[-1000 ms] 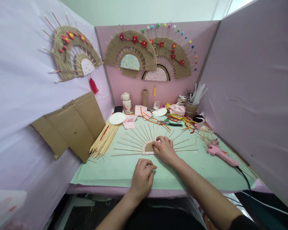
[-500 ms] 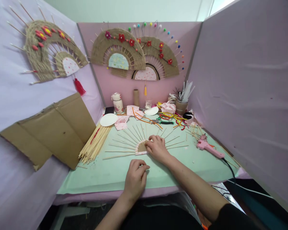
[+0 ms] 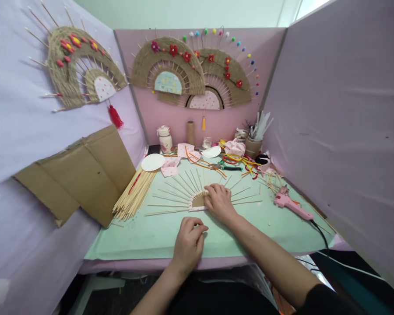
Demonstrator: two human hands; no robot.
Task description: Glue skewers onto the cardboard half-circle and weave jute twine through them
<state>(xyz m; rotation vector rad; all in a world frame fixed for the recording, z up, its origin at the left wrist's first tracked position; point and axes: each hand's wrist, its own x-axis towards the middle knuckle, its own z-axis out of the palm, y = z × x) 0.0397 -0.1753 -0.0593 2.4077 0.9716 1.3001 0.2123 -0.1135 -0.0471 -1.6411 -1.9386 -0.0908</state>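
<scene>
In the head view, a half-round cardboard fan base (image 3: 198, 201) lies flat on the table, edged in pink-dotted white cloth, with thin sticks (image 3: 170, 197) spreading outward from its curved edge. My right hand (image 3: 220, 203) rests over its right side, fingers bent down onto the cardboard and the sticks there. That hand covers part of the fan, and its fingertips are partly hidden. Closer to the table's front edge is my left hand (image 3: 188, 239), apart from the fan. Its fingers are curled with the thumb near the forefinger; whether anything is between them is hidden.
Bamboo sticks (image 3: 135, 194) are piled at left under a white disc (image 3: 153, 162), beside a leaning cardboard sheet (image 3: 82, 170). A pink glue gun (image 3: 292, 204) with a cord lies at right. Pliers (image 3: 228, 167), pipe cleaners (image 3: 205, 164) and cloth scraps (image 3: 170, 166) lie behind the fan.
The camera view has turned slightly left, so everything appears further right. Both hands keep nearly the same pose, the right still on the fan.
</scene>
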